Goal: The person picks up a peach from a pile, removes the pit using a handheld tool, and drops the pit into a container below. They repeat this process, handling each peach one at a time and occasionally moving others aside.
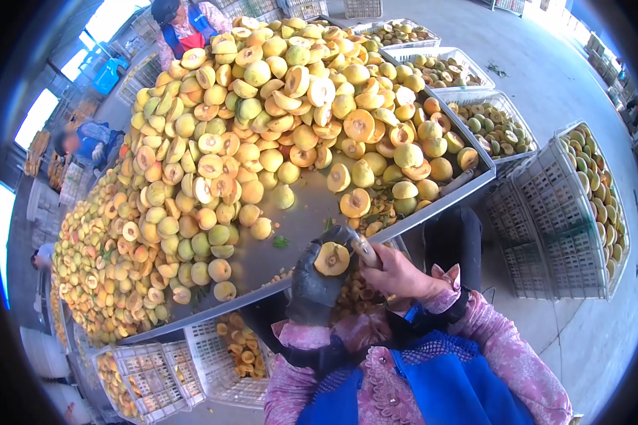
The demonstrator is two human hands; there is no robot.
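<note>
My left hand (pixel 313 287), in a dark glove, holds a peach half (pixel 332 259) with its cut face turned up. The cut side shows a brown hollow in the middle. In my bare right hand (pixel 400 275) is a hand tool with a pale handle (pixel 365 251), its top end right beside the fruit. The working end of the tool is hidden. Both hands are over the near edge of a metal table (pixel 276 248), which bears a large heap of halved yellow peaches (pixel 227 142).
White crates of peach halves (pixel 507 142) line the table's right side. More stacked crates (pixel 546 205) stand to my right. Below the near edge are crates with cut fruit (pixel 241 347). Across the heap a person in a blue vest (pixel 191 28) works; another person (pixel 92 142) is at the left.
</note>
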